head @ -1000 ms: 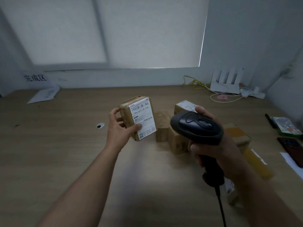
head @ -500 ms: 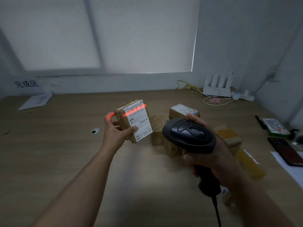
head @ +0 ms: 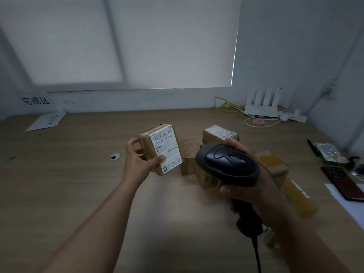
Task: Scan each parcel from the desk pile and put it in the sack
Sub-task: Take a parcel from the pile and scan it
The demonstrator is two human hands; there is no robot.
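Two hands (head: 136, 164): taped parcel (head: 160, 148), scanner (head: 228, 164)

The left hand (head: 137, 164) holds the parcel (head: 157, 148) upright. Its thumb lies across the front of the parcel, low down, and its fingers curl round the parcel's left side. The left arm (head: 94, 217) is bare and reaches up to the parcel from below and to the left, almost straight.

The right hand (head: 254, 192) is to the right of the parcel and a little lower. It grips the handle of the scanner (head: 226, 164) - the fingers wrap tight round it, and one fingertip peeks over the far side of the scanner's head. The right arm (head: 307, 239) is bare too and comes in from low on the right of the parcel. The two hands are apart.
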